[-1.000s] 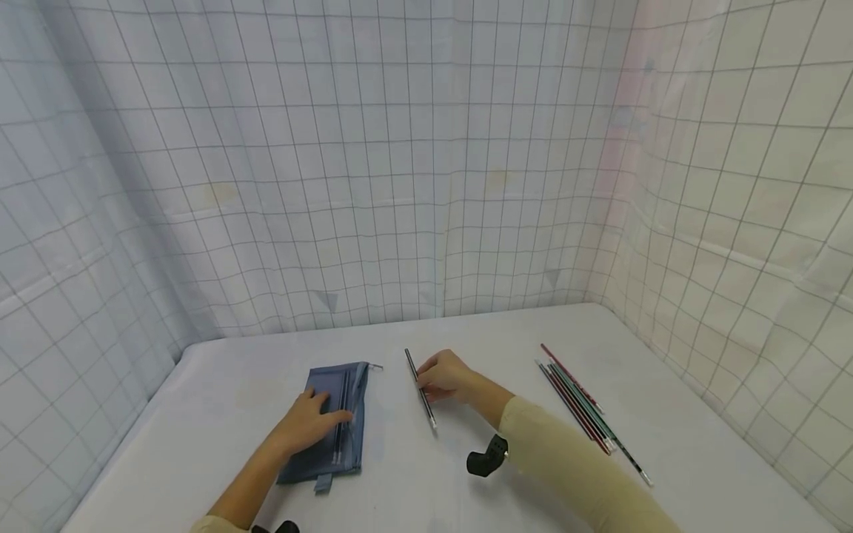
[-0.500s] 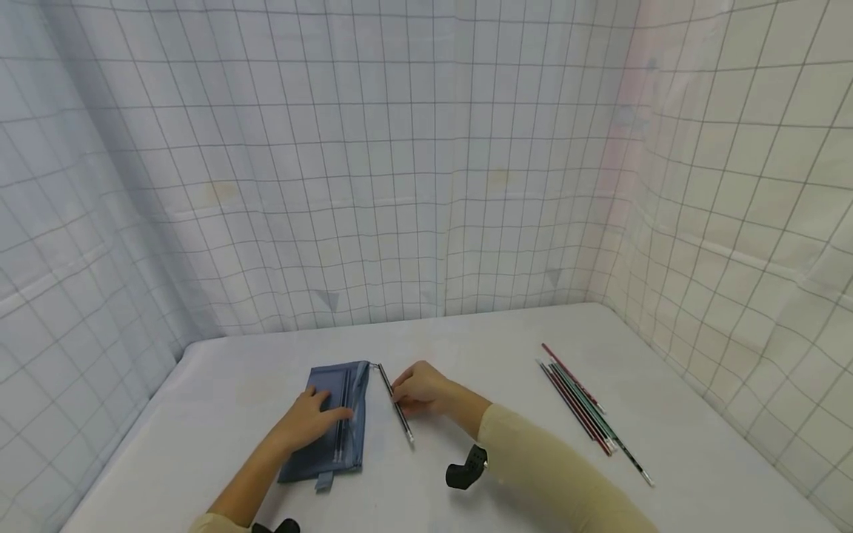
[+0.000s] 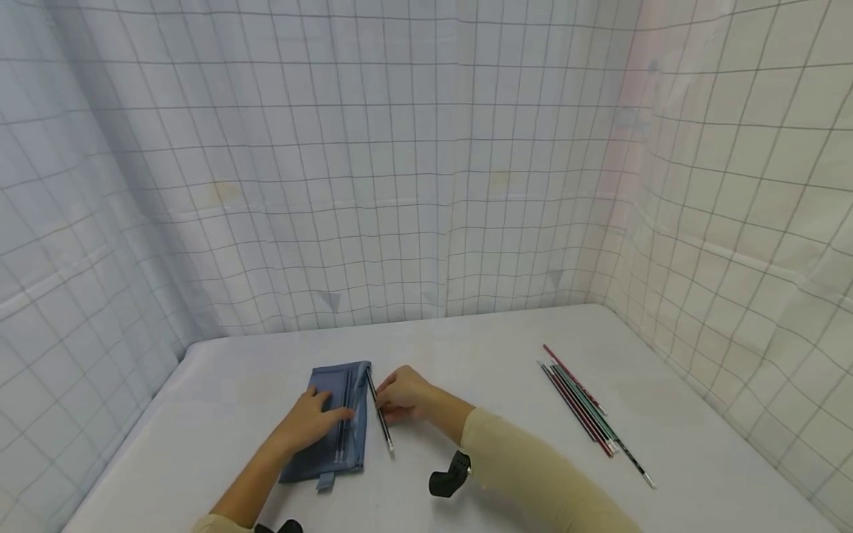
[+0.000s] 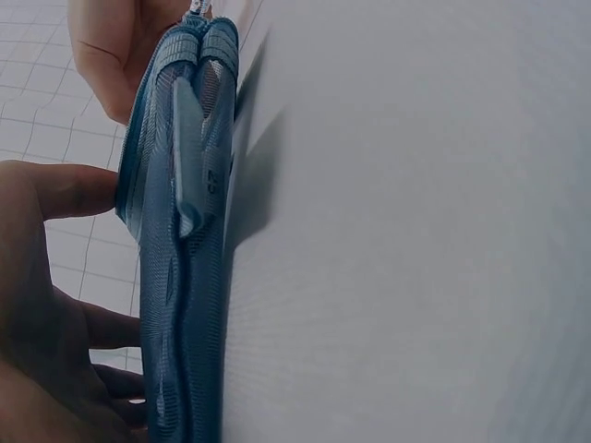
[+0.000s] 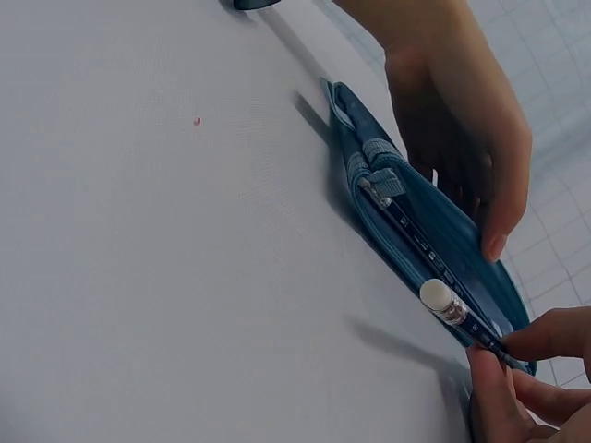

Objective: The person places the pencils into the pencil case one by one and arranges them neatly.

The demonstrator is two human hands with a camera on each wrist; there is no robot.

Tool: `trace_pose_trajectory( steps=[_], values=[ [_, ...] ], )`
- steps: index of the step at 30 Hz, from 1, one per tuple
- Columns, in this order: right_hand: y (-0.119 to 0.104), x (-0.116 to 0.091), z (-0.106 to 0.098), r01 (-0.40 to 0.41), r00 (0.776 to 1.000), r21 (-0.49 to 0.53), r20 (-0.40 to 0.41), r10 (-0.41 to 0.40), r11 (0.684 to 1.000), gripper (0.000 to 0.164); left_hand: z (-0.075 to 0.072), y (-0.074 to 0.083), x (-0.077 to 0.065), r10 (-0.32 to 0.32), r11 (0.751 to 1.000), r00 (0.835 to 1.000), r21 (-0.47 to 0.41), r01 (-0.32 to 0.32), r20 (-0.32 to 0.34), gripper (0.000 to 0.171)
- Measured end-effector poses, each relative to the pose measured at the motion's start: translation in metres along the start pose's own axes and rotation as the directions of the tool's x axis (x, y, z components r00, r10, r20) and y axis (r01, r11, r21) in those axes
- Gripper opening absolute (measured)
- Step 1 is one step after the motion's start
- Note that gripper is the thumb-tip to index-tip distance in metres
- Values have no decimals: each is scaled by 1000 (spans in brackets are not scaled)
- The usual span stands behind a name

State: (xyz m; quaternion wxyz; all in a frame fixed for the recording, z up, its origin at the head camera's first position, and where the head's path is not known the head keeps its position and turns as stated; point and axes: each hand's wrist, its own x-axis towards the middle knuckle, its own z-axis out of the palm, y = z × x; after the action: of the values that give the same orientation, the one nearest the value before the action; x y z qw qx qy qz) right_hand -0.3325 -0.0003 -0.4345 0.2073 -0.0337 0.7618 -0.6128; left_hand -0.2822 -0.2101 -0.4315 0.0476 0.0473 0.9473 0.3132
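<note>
A blue zippered mesh pencil pouch [image 3: 356, 446] lies on the white table, with dark pencils showing through its front. My left hand [image 3: 308, 426] rests on it, fingers spread and thumb toward the zipper side. My right hand [image 3: 406, 394] pinches a dark pencil [image 3: 386, 432] with a white eraser, held along the pouch's right edge. In the right wrist view, the pouch's mouth gapes and a pencil [image 5: 417, 238] lies inside. The held pencil's eraser end [image 5: 443, 300] sticks out from my fingers, while its far end overlaps the opening. Side-on, the left wrist view shows the pouch's tab [image 4: 187, 157].
Several red, green and dark pencils [image 3: 583, 409] lie loosely bunched at the table's right. Checked white curtains [image 3: 413, 185] enclose the back and sides of the table [image 3: 480, 340]. A black wrist camera [image 3: 450, 476] hangs under the right sleeve [image 3: 533, 466].
My right hand has carried the pencil leftward from the table's middle to the pouch's zipper edge. My left hand has stayed in place on the pouch.
</note>
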Motion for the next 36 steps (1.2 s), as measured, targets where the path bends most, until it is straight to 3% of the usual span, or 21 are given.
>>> trace_pose_trajectory(
  steps=[7, 14, 20, 29, 36],
  values=[
    [0, -8, 4, -11, 999, 1, -31, 11, 1000, 10, 0, -2, 0, 15, 1000, 1000, 19, -15, 0, 88],
    [-4, -15, 7, -1, 1000, -40, -13, 0, 999, 9, -1, -2, 3, 10, 999, 1000, 31, -10, -6, 88],
    [-8, -11, 15, 3, 1000, -45, -19, -4, 999, 9, 1, -3, 4, 14, 1000, 1000, 18, -14, -2, 87],
    [-13, -1, 32, -1, 993, -50, -116, -5, 999, 14, 3, -5, 3, 27, 1000, 1000, 0, -27, -1, 85],
    [-16, 12, 40, -31, 983, -126, -183, 7, 991, 19, 1, -4, 2, 24, 1000, 1000, -20, -24, 8, 89]
  ],
)
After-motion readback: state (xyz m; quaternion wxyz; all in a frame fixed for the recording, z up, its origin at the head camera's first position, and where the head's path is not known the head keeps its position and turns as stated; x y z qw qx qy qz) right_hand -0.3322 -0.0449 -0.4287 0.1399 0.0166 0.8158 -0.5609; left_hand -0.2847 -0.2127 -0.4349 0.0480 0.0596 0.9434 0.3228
